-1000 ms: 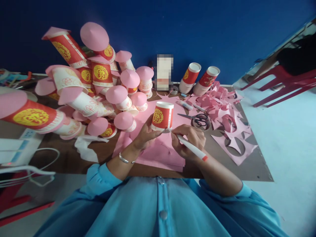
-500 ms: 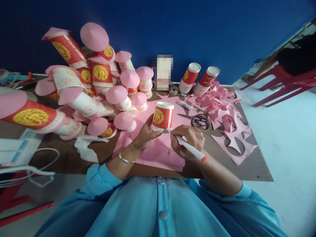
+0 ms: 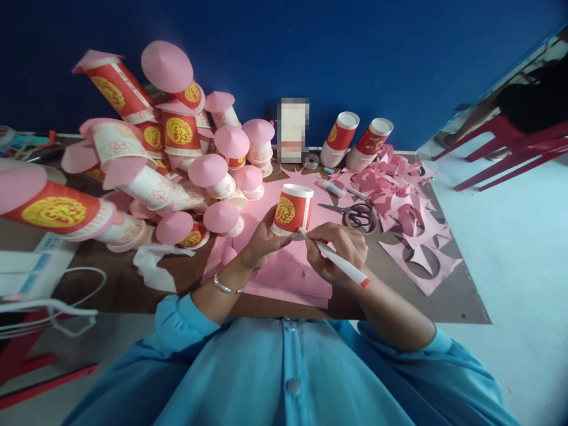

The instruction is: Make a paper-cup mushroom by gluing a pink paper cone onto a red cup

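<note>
A red paper cup [image 3: 293, 208] with a gold emblem and white rims is held over the pink sheets. My left hand [image 3: 262, 241] wraps round its lower left side, a silver bracelet at the wrist. In my right hand [image 3: 338, 251] is a white marker [image 3: 344, 266] with a red end, its tip at the cup's lower edge. Below both hands lie stacked pink paper sheets [image 3: 275, 281]. Black-handled scissors [image 3: 360, 214] rest on a tape roll to the right of the cup.
Cups with pink cone tops [image 3: 180, 130] crowd the left side. Two cup stacks [image 3: 339, 139] and a phone [image 3: 293, 130] stand at the back. Pink paper scraps [image 3: 402, 195] cover the right. White cables [image 3: 82, 272] hang at the left edge; a red stool [image 3: 506, 139] stands beyond.
The marker's tip has moved slightly up onto the cup's lower red edge. Both hands keep their hold on the cup and the marker.
</note>
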The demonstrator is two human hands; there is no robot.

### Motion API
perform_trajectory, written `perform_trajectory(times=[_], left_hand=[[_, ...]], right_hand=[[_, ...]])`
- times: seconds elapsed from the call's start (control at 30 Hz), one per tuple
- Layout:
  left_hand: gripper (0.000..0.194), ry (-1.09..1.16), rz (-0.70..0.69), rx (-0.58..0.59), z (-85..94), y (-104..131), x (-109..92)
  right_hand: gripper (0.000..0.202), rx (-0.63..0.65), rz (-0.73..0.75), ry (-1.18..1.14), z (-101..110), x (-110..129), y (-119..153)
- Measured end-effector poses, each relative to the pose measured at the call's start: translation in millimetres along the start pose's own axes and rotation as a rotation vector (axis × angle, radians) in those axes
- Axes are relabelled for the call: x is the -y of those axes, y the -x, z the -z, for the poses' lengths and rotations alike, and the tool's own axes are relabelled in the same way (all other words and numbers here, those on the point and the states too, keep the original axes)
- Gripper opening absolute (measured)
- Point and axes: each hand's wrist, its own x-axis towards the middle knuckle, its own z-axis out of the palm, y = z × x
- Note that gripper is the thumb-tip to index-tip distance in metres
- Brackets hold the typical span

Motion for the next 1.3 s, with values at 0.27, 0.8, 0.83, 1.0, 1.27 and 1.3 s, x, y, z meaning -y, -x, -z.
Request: perform_trajectory(times=[0.27, 0.8, 0.83, 1.0, 1.27, 1.3], left_hand=[[0.068, 0.021, -0.025, 0.015, 3.6, 1.2, 0.0], [0.067, 0.044, -0.024, 0.033, 2.7, 0.1, 0.4], [0.066, 0.053, -0.022, 0.027, 1.2, 0.4, -1.0], [0.064, 0.093, -0.019, 0.006, -1.8, 1.5, -3.9], [0.063, 0.096, -0.028, 0.018, 0.8, 1.3, -1.2], [0.064, 0.099, -0.026, 0.022, 0.5, 1.5, -1.4]], right_hand=[[0.014, 0.004, 0.004, 0.002, 0.9, 1.4, -2.0], [0.011, -0.031, -0.011, 0.053, 0.4, -1.7, 0.6], [0.011, -0.032, -0.008, 0.060, 0.5, -1.7, 0.7], [0.011, 0.004, -0.009, 0.075, 2.1, -0.1, -0.8], [0.014, -0.015, 0.001, 0.045, 0.9, 0.6, -1.2], [0.014, -0.014, 0.000, 0.052, 1.0, 0.3, -1.1]])
